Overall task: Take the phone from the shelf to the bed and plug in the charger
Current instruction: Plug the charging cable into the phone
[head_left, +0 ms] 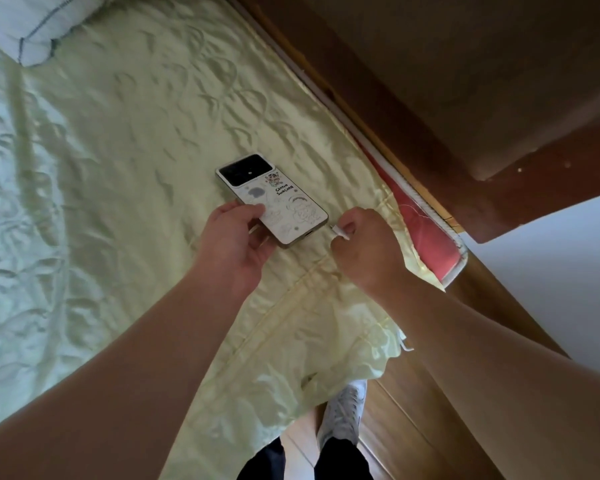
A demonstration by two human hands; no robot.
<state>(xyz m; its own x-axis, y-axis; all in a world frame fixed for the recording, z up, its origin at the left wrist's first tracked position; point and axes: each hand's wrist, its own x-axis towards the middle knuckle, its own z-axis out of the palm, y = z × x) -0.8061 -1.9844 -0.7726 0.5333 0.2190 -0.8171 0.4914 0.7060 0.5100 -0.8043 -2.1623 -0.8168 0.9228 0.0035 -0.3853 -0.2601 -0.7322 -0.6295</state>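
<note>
Partly hidden under curled fingers, the small white charger plug [340, 233] shows only its tip and a sliver of its body at the right hand [362, 245], which is closed around it just right of centre in the frame; no cable can be made out leading from it, though a short white strand shows lower right at the quilt's hem. The plug tip sits just beside the bottom edge of the phone in its white cartoon-printed case [274, 199], apart from the port by a small gap. The phone lies face down on the pale yellow-green quilted satin bedspread [118, 168] at the middle of the frame, its long axis running diagonally, with the black camera panel toward the upper left and the charging port toward the lower right. The left hand [232, 237] pinches the phone's lower left side, thumb on top of the case and fingers tucked beneath, covering that corner. A white pillow with dark piping [28, 26] is cut off at the upper left corner. Along the right, the bedspread's edge lifts to expose a red mattress with white trim [426, 233] against a brown wooden bed frame [378, 98]. At the bottom, a white sneaker [343, 414] and dark trouser legs are partly cut off by the frame.
</note>
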